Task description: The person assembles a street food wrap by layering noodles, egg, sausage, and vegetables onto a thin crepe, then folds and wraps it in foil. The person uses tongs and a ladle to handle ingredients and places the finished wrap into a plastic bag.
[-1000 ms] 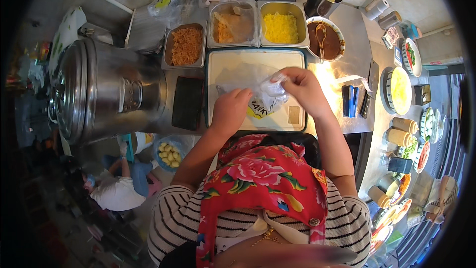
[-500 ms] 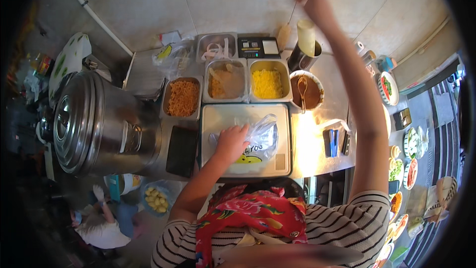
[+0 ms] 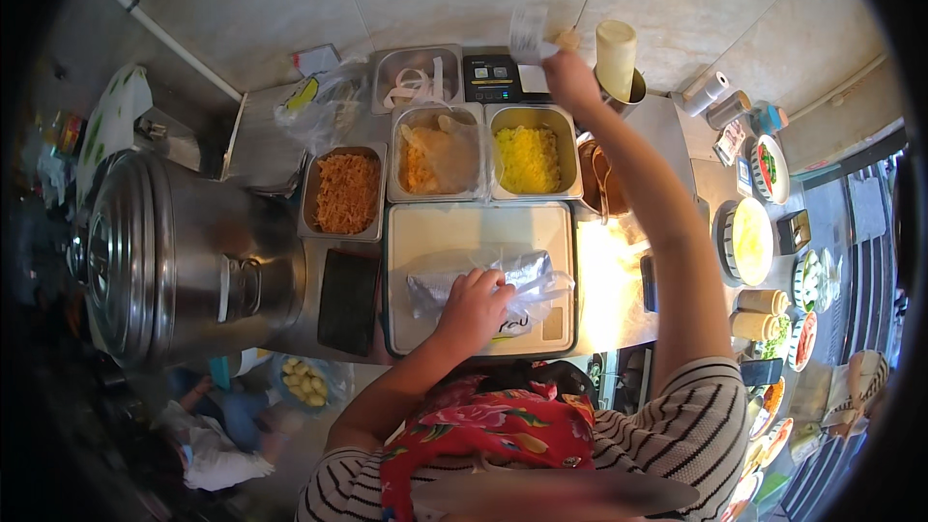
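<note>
On the white cutting board (image 3: pixel 474 222) lies a clear plastic bag (image 3: pixel 556 282) with a silver, foil-like package (image 3: pixel 443 280) inside it. My left hand (image 3: pixel 476 307) rests on the bag, fingers curled over it and closed on the plastic. My right hand (image 3: pixel 572 79) is stretched out toward the wall, above the back of the counter. Pinched in its fingers is a white printed paper slip (image 3: pixel 526 34), slightly blurred. Behind the slip stands a black label printer or scale (image 3: pixel 491 79). My right forearm partly covers a bowl of brown sauce (image 3: pixel 592 179) with a spoon in it.
Behind the board stand metal pans of shredded orange food (image 3: pixel 345 193), yellow shreds (image 3: pixel 527 159) and bagged orange food (image 3: pixel 425 159). A large steel pot (image 3: pixel 193 251) fills the left. A cream squeeze bottle (image 3: pixel 616 56) stands behind my right wrist. Another person (image 3: pixel 208 445) is at lower left.
My right hand has come down and left from high on the wall and now shows a paper slip. Under my left hand the bag has shifted, showing more of the silver package.
</note>
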A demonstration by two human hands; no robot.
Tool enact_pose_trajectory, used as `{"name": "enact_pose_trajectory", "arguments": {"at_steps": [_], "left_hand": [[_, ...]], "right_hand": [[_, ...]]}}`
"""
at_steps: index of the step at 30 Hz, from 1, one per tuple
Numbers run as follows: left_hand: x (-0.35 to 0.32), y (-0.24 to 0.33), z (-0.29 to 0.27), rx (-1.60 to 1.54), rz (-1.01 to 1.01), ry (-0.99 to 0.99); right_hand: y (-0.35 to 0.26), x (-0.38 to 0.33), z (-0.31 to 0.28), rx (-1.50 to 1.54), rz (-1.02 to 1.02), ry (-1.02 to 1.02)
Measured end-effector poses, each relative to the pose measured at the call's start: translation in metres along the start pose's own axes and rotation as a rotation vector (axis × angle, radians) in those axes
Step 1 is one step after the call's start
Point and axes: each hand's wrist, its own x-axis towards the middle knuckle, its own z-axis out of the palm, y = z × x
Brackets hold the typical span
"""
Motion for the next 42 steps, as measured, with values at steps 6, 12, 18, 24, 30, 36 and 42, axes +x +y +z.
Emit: {"name": "enact_pose_trajectory", "arguments": {"at_steps": [6,12,18,24,30,36,42], "left_hand": [[0.004,0.009,-0.001,0.032,0.027,0.033],[0.001,0.027,-0.009,0.054,-0.022,0.0],[-0.001,0.04,-0.013,-0.069,-0.178,-0.057],[0.007,0.024,-0.013,-0.56,-0.574,-0.194],[0.022,-0.019,0.006,-0.979,-0.604,-0.112],[0.052,-0.058,0.01,-1.478,-0.73,-0.201],[0.062,-0.025,0.001,-0.788,-0.529,-0.258]], "right_hand": [[0.014,-0.034,0.046,-0.075,-0.151,0.015],[0.009,-0.032,0.039,-0.034,-0.032,0.016],[0.014,-0.041,0.044,0.1,0.067,0.016],[0.012,-0.04,0.029,0.122,0.156,-0.017],[-0.044,-0.136,-0.061,0.951,-0.27,-0.243],[-0.08,-0.317,-0.04,0.963,0.101,-0.738],[-0.053,-0.362,0.004,0.833,0.193,-0.634]]}}
